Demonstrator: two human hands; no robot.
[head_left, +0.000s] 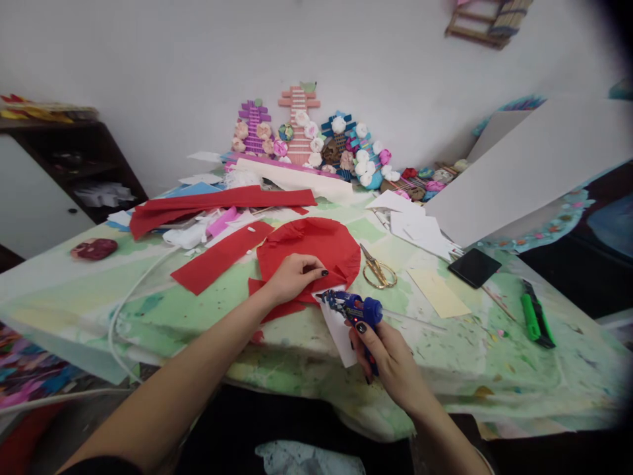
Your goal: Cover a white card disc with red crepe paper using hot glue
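Note:
A round piece of red crepe paper (316, 241) lies at the middle of the table. My left hand (293, 277) rests over its near edge, thumb and fingers pinched on a fold of the red paper. In my right hand (386, 349) is a blue glue gun (359, 309), its handle wrapped by my fingers. The nozzle points left, close to the red fold below my left fingertips; I cannot tell whether it touches. A clear glue stick (415, 320) extends from the gun's back. Under the gun lies a strip of white paper (340, 333).
Gold-handled scissors (378, 269) lie right of the red circle. Farther right are a yellow paper (438, 293), a black square (475, 268) and a green cutter (537, 316). Red strips (222, 257) lie left, near a white cable (121, 300). Decorated crafts (299, 125) stand against the wall.

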